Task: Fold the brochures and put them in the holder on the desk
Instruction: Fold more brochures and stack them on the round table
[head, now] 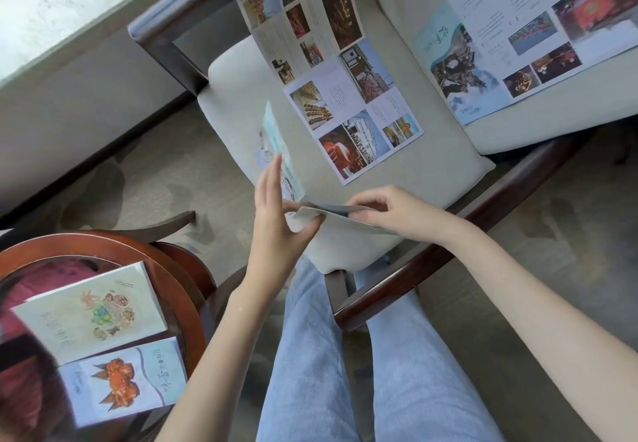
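- Step in hand: I'm folding the pale-blue printed paper brochure (pixel 336 219), holding it in the air just above the near edge of the cream chair cushion (pixel 414 172).
- My left hand (pixel 276 220) is pinching its near-left corner with the thumb; the other fingers (pixel 272 179) are standing straight against the raised panel.
- My right hand (pixel 393 210) is clamping the right end, fingers curled over the stacked layers.
- Doing it well, I judge: lining up edges before creasing, bringing the raised panel down flat, then running a finger along the fold.
- Risk: a skewed crease, since I'm working without a surface underneath.
- Holder: I'm not seeing one, so I can't tell what's in it.
- Near left, a round dark-wood table with glass top (pixel 114 239) is carrying a folded cream brochure (pixel 89 314) and a folded brochure with an orange crab picture (pixel 127 376), side by side.
- Still waiting unfolded: a long photo-strip brochure (pixel 348 110) on the cushion, and a wide blue-and-white brochure (pixel 518 44) far right.
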